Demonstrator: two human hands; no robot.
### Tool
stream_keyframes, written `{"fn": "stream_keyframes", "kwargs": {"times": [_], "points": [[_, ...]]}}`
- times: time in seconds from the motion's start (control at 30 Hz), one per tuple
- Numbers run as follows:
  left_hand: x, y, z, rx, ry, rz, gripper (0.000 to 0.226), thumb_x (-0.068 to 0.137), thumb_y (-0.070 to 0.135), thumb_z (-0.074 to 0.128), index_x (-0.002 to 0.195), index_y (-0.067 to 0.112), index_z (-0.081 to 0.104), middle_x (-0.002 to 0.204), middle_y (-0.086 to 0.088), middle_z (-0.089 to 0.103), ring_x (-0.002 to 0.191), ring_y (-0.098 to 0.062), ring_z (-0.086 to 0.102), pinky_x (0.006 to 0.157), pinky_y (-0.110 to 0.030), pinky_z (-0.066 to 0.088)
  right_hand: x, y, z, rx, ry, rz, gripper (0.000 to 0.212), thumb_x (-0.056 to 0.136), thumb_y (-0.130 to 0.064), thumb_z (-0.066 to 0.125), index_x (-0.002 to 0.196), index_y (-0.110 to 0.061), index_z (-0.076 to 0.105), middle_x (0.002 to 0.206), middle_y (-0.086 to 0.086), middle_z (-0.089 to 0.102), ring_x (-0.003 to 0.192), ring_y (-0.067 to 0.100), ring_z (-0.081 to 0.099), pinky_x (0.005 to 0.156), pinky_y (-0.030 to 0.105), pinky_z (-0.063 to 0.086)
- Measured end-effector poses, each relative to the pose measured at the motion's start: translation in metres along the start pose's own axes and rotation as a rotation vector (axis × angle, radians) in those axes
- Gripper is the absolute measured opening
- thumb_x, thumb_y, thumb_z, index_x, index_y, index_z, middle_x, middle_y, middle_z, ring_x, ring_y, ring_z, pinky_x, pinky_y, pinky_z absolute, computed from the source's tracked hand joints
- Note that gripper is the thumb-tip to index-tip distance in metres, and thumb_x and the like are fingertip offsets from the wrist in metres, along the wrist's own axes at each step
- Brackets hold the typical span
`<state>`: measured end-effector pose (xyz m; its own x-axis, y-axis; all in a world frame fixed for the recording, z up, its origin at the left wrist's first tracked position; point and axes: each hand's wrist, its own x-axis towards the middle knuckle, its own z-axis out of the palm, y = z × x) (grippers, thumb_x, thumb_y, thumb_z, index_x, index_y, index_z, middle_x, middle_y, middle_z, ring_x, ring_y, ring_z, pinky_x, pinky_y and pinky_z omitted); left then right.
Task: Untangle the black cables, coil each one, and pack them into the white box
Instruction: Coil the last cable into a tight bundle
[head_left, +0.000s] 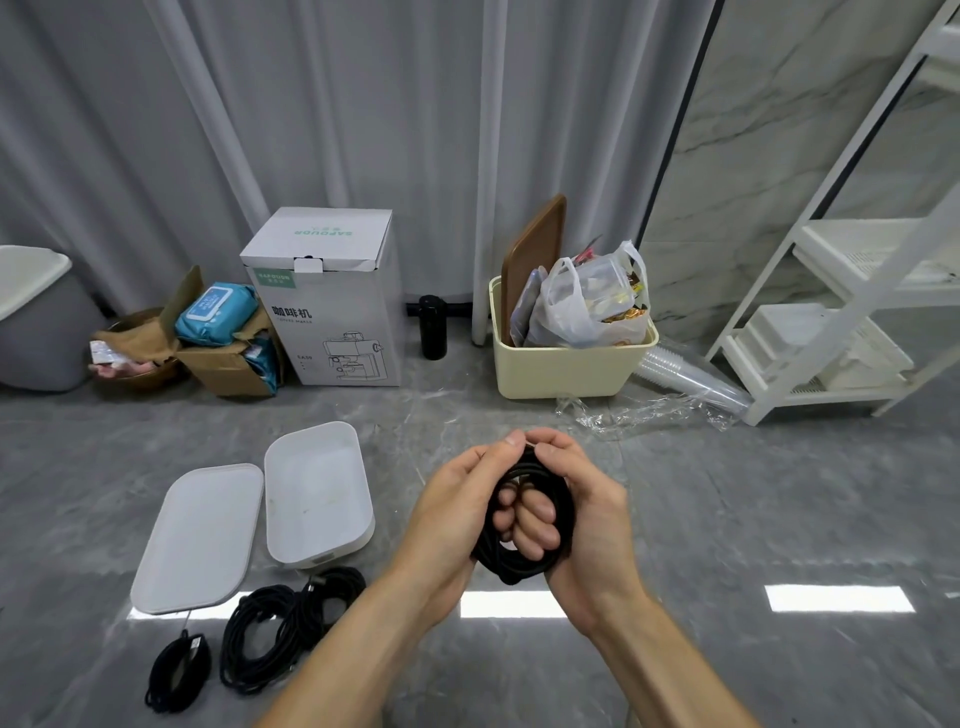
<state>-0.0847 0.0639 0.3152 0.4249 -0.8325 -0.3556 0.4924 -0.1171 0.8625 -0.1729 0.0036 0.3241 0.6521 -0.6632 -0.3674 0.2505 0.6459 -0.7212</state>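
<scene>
Black coiled cable (524, 519) is held up in front of the person, over the grey marble floor (727, 519). Both hands are wrapped around it: the left hand (457, 506) grips the left side of the loop with the thumb up near the top, and the right hand (582, 514) curls its fingers (535, 525) through the middle of the coil, thumb meeting the other one at the top.

Down on the floor to the left sits the white box (318, 493), open with nothing visible inside, and its lid (200, 538) lies flat just beside it. Nearer the camera there's a bigger bundle of black cables (275, 629) touching the near end of the box, plus a smaller coil (179, 670) just left of that.

Further back by the grey curtain: a white coffee machine carton (327, 301), a brown cardboard box (228, 358) with blue wipes packs, a black bottle (432, 327), a cream bin (566, 364) stuffed with plastic bags, and a white shelf rack (852, 291) on the right.
</scene>
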Motion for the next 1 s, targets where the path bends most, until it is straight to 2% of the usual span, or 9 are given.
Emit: {"fn": "stream_keyframes", "kwargs": {"times": [0.1, 0.27, 0.4, 0.53, 0.7, 0.77, 0.87, 0.93, 1.0], "points": [[-0.003, 0.004, 0.001, 0.035, -0.048, 0.03, 0.027, 0.087, 0.045, 0.061, 0.08, 0.022, 0.073, 0.07, -0.021, 0.059, 0.053, -0.028, 0.055, 0.056, -0.034, 0.044, 0.0, 0.0, 0.0, -0.01, 0.011, -0.013, 0.016, 0.094, -0.013, 0.043, 0.104, -0.008, 0.054, 0.045, 0.005, 0.031, 0.029, 0.015, 0.035, 0.033, 0.019, 0.022], [-0.004, 0.004, 0.005, 0.082, -0.033, 0.021, 0.041, 0.097, 0.047, 0.051, 0.095, 0.009, 0.066, 0.067, -0.017, 0.063, 0.052, -0.024, 0.059, 0.059, -0.034, 0.049, 0.001, -0.001, 0.0, -0.025, 0.032, -0.024, 0.015, 0.095, -0.013, 0.043, 0.105, -0.009, 0.054, 0.042, 0.003, 0.027, 0.027, 0.013, 0.032, 0.033, 0.019, 0.025], [-0.002, 0.003, 0.004, 0.106, 0.003, -0.063, 0.06, 0.099, 0.051, 0.045, 0.083, -0.001, 0.069, 0.067, -0.02, 0.063, 0.057, -0.027, 0.056, 0.068, -0.038, 0.049, 0.005, 0.002, -0.002, -0.032, 0.073, 0.004, 0.013, 0.095, -0.022, 0.051, 0.1, -0.01, 0.053, 0.04, 0.002, 0.025, 0.029, 0.014, 0.028, 0.036, 0.022, 0.024], [0.001, 0.003, 0.001, -0.029, -0.02, -0.06, 0.035, 0.1, 0.032, 0.05, 0.106, 0.001, 0.065, 0.062, -0.008, 0.053, 0.052, -0.015, 0.04, 0.056, -0.029, 0.038, 0.012, 0.001, -0.006, -0.002, 0.162, 0.041, 0.021, 0.094, -0.032, 0.059, 0.089, -0.013, 0.053, 0.036, -0.001, 0.022, 0.025, 0.011, 0.026, 0.03, 0.017, 0.018], [-0.001, 0.006, 0.004, -0.117, -0.03, -0.072, 0.011, 0.098, 0.02, 0.052, 0.105, 0.013, 0.058, 0.059, -0.004, 0.045, 0.051, -0.014, 0.037, 0.055, -0.029, 0.035, 0.016, 0.004, -0.012, 0.005, 0.183, 0.031, 0.029, 0.087, -0.035, 0.067, 0.076, -0.014, 0.05, 0.036, 0.001, 0.022, 0.029, 0.015, 0.028, 0.029, 0.017, 0.017], [-0.002, 0.007, 0.004, -0.071, -0.013, -0.065, 0.016, 0.098, 0.024, 0.053, 0.106, 0.013, 0.061, 0.06, -0.007, 0.047, 0.052, -0.015, 0.039, 0.057, -0.029, 0.037, 0.015, 0.003, -0.011, 0.014, 0.16, 0.033, 0.026, 0.089, -0.035, 0.065, 0.079, -0.013, 0.053, 0.036, 0.0, 0.022, 0.028, 0.014, 0.029, 0.029, 0.017, 0.017], [-0.003, 0.008, 0.0, 0.005, -0.029, -0.08, 0.035, 0.096, 0.042, 0.052, 0.106, 0.012, 0.067, 0.073, -0.012, 0.06, 0.055, -0.014, 0.051, 0.068, -0.03, 0.044, 0.013, 0.002, -0.007, 0.035, 0.126, 0.043, 0.027, 0.095, -0.036, 0.058, 0.08, -0.013, 0.055, 0.037, -0.002, 0.023, 0.026, 0.01, 0.025, 0.035, 0.02, 0.022], [-0.003, 0.007, -0.004, -0.007, -0.046, -0.103, 0.049, 0.091, 0.054, 0.049, 0.112, 0.012, 0.065, 0.078, -0.009, 0.065, 0.062, -0.015, 0.056, 0.076, -0.032, 0.047, 0.012, 0.001, -0.007, 0.083, 0.132, 0.052, 0.029, 0.096, -0.037, 0.056, 0.079, -0.014, 0.054, 0.038, -0.003, 0.023, 0.027, 0.009, 0.023, 0.034, 0.02, 0.025], [-0.004, 0.007, -0.006, -0.002, -0.051, -0.108, 0.054, 0.086, 0.057, 0.049, 0.113, 0.014, 0.066, 0.081, -0.005, 0.067, 0.069, -0.014, 0.059, 0.079, -0.034, 0.048, 0.014, 0.0, -0.01, 0.16, 0.149, 0.059, 0.03, 0.097, -0.037, 0.055, 0.077, -0.014, 0.051, 0.039, -0.003, 0.023, 0.028, 0.008, 0.022, 0.031, 0.019, 0.023]]}}
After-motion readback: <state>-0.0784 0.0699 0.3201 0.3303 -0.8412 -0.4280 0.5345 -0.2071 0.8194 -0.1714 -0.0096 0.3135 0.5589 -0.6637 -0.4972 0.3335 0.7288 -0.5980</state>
